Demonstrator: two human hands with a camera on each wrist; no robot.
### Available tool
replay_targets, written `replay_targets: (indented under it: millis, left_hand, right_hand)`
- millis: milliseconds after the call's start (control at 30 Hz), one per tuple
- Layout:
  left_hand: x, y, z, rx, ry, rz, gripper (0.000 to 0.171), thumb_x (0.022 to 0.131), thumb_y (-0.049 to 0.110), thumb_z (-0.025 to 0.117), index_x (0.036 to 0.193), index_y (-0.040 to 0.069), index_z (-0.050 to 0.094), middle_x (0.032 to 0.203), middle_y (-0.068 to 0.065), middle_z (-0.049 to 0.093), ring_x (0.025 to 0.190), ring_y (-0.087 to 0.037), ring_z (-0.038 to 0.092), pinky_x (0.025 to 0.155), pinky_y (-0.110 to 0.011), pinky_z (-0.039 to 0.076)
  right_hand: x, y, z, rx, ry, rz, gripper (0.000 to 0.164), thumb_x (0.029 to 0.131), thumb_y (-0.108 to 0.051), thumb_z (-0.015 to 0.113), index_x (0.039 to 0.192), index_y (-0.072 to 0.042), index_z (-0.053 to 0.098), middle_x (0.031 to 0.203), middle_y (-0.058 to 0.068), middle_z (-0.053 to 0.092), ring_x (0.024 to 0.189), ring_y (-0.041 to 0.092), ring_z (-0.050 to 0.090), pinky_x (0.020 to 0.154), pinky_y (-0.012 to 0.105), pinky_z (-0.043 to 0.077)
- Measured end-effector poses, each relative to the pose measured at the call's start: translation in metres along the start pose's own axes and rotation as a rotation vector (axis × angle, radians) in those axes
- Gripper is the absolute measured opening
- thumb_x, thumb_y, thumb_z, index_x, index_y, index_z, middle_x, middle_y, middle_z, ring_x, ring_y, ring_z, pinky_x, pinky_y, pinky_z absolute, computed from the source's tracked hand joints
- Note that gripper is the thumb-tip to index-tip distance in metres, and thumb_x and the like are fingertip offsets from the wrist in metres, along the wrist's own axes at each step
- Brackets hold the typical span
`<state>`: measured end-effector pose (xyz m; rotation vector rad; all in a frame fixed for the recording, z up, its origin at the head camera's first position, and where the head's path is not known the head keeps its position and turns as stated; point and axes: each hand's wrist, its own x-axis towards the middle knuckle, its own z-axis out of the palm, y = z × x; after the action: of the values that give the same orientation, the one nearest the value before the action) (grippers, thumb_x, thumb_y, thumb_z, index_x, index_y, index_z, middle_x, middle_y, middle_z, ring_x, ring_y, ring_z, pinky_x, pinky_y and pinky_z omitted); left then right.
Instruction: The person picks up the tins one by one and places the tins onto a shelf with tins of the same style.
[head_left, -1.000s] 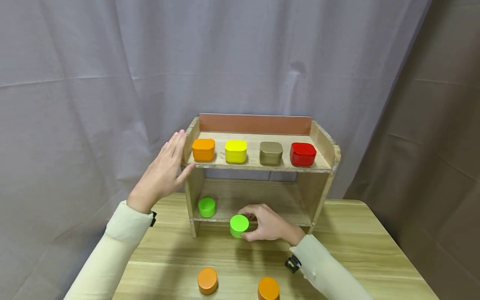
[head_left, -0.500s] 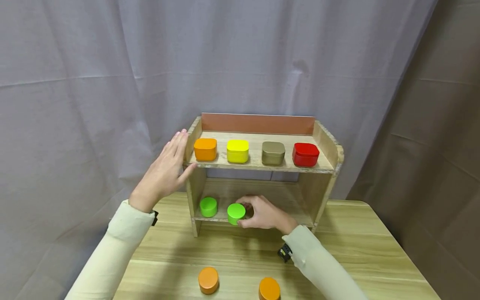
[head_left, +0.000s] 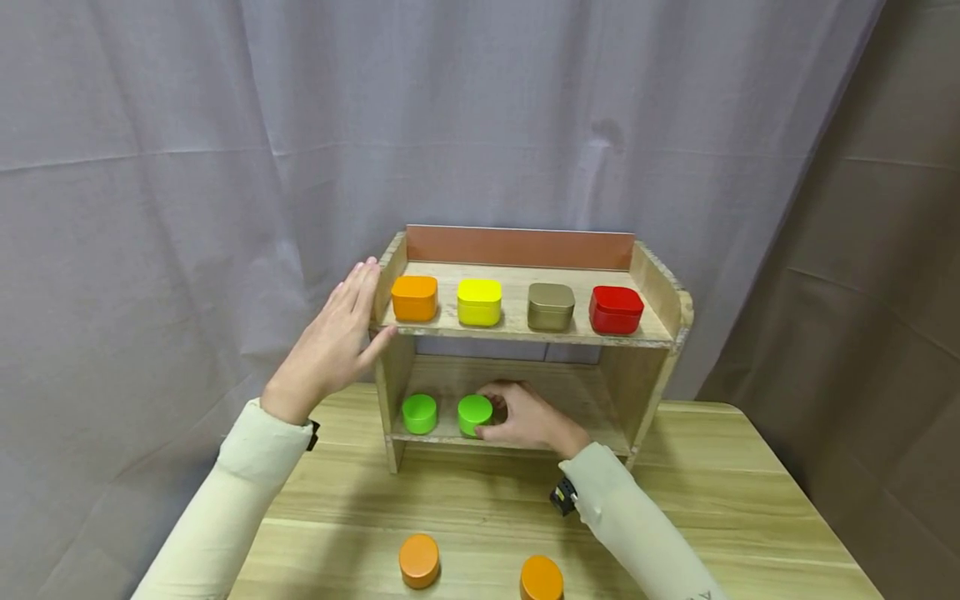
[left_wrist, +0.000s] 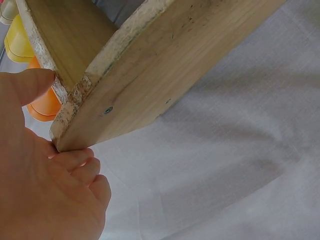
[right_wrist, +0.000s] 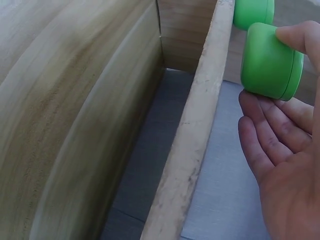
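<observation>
My right hand (head_left: 528, 417) holds a round green lidded tin (head_left: 475, 415) upright at the front of the wooden rack's lower shelf (head_left: 555, 392). Thumb and fingertips pinch its sides in the right wrist view, where the tin (right_wrist: 267, 62) hides part of a second green tin (right_wrist: 253, 11). That second tin (head_left: 419, 414) stands to the left on the same shelf. With fingers extended, my left hand (head_left: 326, 346) rests against the rack's left side panel (left_wrist: 135, 85). Its thumb touches the upper shelf's front edge in the left wrist view.
Along the upper shelf stand an orange tin (head_left: 415, 298), a yellow tin (head_left: 479, 302), an olive tin (head_left: 551, 307) and a red tin (head_left: 616, 310). Two round orange tins (head_left: 418, 561) stand on the wooden table (head_left: 337, 500) in front. A grey curtain (head_left: 480, 117) hangs behind.
My right hand has carried the green tin up and slightly left, from in front of the rack to the lower shelf's front edge. The left hand stays against the rack.
</observation>
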<state>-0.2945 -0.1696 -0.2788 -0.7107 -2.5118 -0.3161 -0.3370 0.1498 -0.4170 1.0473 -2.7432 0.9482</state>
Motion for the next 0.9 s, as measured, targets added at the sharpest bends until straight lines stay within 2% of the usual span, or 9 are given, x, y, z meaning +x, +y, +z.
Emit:
replay_targets:
  millis: [400, 600, 733, 833, 900]
  left_hand:
    - [0.000, 0.000, 0.000, 0.000, -0.001, -0.003, 0.085, 0.109, 0.035, 0.056, 0.168, -0.004, 0.008, 0.177, -0.024, 0.011, 0.165, -0.040, 0.012, 0.134, -0.058, 0.017]
    - [-0.001, 0.001, -0.003, 0.007, -0.014, -0.007, 0.086, 0.109, 0.036, 0.056, 0.168, -0.004, 0.007, 0.177, -0.023, 0.010, 0.165, -0.040, 0.011, 0.134, -0.058, 0.017]
    - [0.000, 0.003, -0.005, 0.017, -0.023, -0.017, 0.085, 0.108, 0.036, 0.056, 0.168, -0.003, 0.010, 0.177, -0.022, 0.011, 0.165, -0.040, 0.013, 0.134, -0.058, 0.017]
    - [0.000, 0.004, -0.007, 0.028, -0.019, -0.022, 0.084, 0.108, 0.037, 0.057, 0.167, -0.003, 0.014, 0.177, -0.022, 0.014, 0.165, -0.040, 0.015, 0.134, -0.059, 0.019]
    - [0.001, 0.004, -0.008, 0.029, -0.010, -0.025, 0.082, 0.108, 0.038, 0.056, 0.167, -0.003, 0.016, 0.177, -0.022, 0.015, 0.165, -0.040, 0.016, 0.134, -0.058, 0.018]
  right_hand:
    - [0.001, 0.007, 0.007, -0.019, -0.010, -0.016, 0.041, 0.085, -0.031, 0.085, 0.122, -0.016, 0.075, 0.101, -0.006, 0.074, 0.086, 0.008, 0.065, 0.076, 0.023, 0.055]
    - [-0.001, 0.007, 0.006, -0.045, -0.018, -0.027, 0.047, 0.086, -0.032, 0.084, 0.128, -0.013, 0.073, 0.102, -0.004, 0.073, 0.087, 0.014, 0.066, 0.076, 0.023, 0.055]
    - [-0.008, 0.004, 0.000, -0.086, -0.017, -0.030, 0.061, 0.087, -0.032, 0.084, 0.139, -0.006, 0.067, 0.115, 0.002, 0.077, 0.101, 0.018, 0.072, 0.089, 0.032, 0.061]
    - [-0.016, -0.001, -0.010, -0.109, -0.016, -0.025, 0.070, 0.087, -0.032, 0.084, 0.145, 0.000, 0.061, 0.125, 0.009, 0.076, 0.113, 0.022, 0.073, 0.101, 0.041, 0.060]
    - [-0.021, -0.005, -0.017, -0.124, -0.019, -0.029, 0.072, 0.088, -0.031, 0.084, 0.146, 0.003, 0.059, 0.129, 0.012, 0.075, 0.118, 0.026, 0.072, 0.105, 0.046, 0.059]
